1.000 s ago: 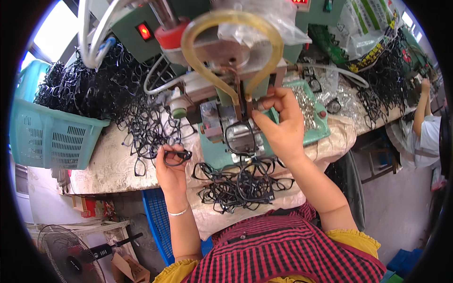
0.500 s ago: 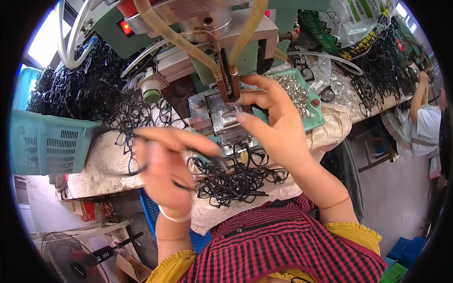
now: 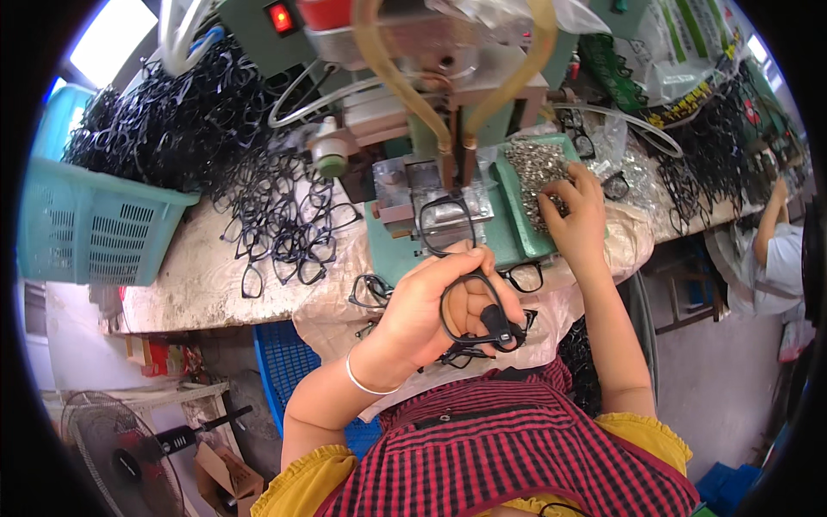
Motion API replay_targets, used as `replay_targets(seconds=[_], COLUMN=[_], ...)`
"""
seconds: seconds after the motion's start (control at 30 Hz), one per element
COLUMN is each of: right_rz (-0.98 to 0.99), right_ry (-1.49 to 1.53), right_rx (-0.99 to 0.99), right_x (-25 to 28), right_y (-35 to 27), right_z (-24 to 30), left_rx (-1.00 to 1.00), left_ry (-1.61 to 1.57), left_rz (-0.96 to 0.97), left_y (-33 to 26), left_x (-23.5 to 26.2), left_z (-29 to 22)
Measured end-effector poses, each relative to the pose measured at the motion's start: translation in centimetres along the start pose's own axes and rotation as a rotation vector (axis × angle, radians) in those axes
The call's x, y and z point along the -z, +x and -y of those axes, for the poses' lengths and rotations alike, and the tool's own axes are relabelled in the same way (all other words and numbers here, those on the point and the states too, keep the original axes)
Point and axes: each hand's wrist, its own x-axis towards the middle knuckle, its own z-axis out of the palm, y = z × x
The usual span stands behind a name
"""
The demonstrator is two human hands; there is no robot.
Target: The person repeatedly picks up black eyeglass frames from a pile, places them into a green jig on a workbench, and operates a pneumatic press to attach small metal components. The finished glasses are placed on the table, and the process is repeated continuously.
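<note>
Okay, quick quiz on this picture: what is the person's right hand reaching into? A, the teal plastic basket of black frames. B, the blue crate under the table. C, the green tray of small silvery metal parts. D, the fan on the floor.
C: the right hand has its fingers down in the green tray of small silvery metal parts, while the left hand holds a black eyeglass frame.

One head-worn fisheye looks steeply down, close over the workbench (image 3: 198,284) and lap.
</note>
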Motion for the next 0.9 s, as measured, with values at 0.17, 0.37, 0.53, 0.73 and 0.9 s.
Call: replay_targets(seconds=[0.17, 0.37, 0.53, 0.73, 0.9], right_rz=[0.079, -0.183, -0.295, -0.189, -0.201], right_ry=[-0.064, 0.678, 0.829, 0.965, 0.424], right_rx=[0.259, -0.473, -0.676, -0.513, -0.296], right_x=[-1.4, 0.0, -0.7, -3.7, -0.1], right_y=[2.4, 0.1, -1.0, 2.6, -0.2], right_z=[0.0, -0.9, -0.5, 0.8, 1.3], left_rx=[-0.018, -0.910, -1.088, -0.578, -0.534], left_ry=[0.092, 0.934, 1.127, 2.125, 2.252], left_rz=[0.088, -0.754, -1.172, -1.067, -1.122], left_y=[-0.1, -7.2, -10.7, -7.3, -5.6], left_x=[1.7, 3.0, 8.9, 11.8, 19.7], left_z=[0.4, 0.9, -4.4, -7.7, -5.0])
